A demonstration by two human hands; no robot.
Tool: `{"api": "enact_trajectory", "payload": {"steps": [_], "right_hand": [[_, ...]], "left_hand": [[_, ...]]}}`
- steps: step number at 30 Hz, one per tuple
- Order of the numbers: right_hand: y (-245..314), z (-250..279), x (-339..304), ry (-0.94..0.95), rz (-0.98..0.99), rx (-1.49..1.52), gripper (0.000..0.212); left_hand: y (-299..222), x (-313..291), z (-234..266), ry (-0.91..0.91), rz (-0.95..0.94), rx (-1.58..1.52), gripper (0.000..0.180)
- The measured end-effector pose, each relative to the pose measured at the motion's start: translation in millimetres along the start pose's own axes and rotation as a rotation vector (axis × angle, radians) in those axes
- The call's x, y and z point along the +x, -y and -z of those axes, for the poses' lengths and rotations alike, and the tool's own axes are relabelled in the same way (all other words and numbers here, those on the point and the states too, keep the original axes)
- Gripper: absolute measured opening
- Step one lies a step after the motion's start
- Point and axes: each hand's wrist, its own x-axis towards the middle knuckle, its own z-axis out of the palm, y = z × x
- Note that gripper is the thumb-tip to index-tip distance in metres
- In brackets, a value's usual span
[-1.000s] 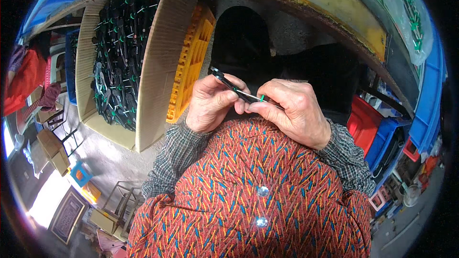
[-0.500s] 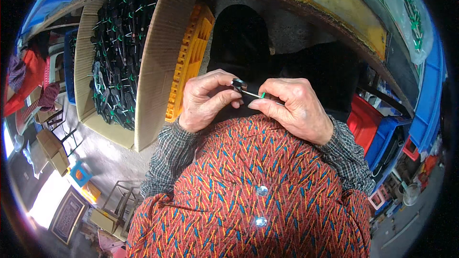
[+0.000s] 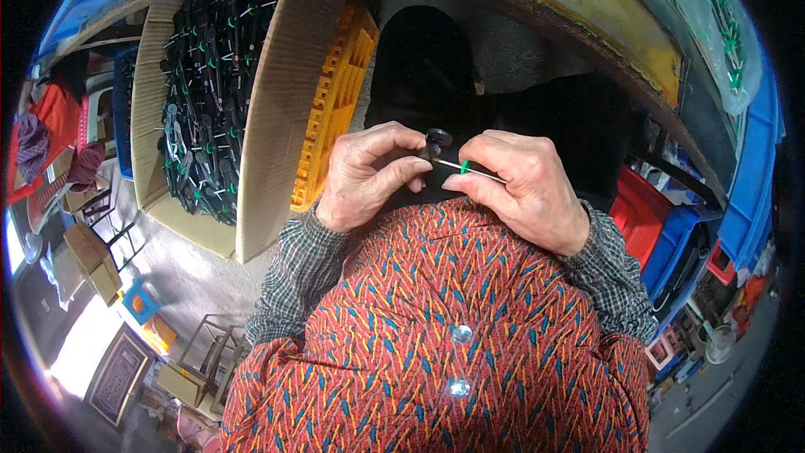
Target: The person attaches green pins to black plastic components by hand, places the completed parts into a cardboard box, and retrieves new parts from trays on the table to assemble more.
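Note:
In front of my lap, my left hand (image 3: 362,178) is closed in a pinch on a small black part with a round, flat head (image 3: 438,137). Its head stands up just past my fingertips. My right hand (image 3: 532,189) pinches a thin metal rod (image 3: 448,164) between thumb and fingers. A green ring (image 3: 464,168) sits around the rod next to my right thumb. The rod's left end meets the black part at my left fingertips; whether it passes into it I cannot tell. Some of its right end runs under my right fingers.
At left stands an open cardboard box (image 3: 260,117) full of black parts with green rings and metal rods. An orange plastic crate (image 3: 340,109) is beside it. A worn table edge (image 3: 537,13) curves above my hands. Blue and red bins (image 3: 637,210) are at right.
The black part has turned so its round head faces up. My right hand has shifted slightly right and down, and more of the rod and green ring shows.

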Motion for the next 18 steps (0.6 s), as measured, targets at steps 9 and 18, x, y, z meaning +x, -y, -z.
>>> {"api": "enact_trajectory", "payload": {"steps": [9, 18], "right_hand": [[3.6, 0.5, 1.2, -0.008, -0.137, 0.276, 0.016], [9.2, -2.4, -0.9, -0.08, 0.042, 0.128, 0.019]], "left_hand": [[14.9, -5.9, -3.5, -0.018, 0.014, -0.539, 0.018], [20.4, -5.7, -9.2, 0.029, -0.008, -0.835, 0.021]]}}
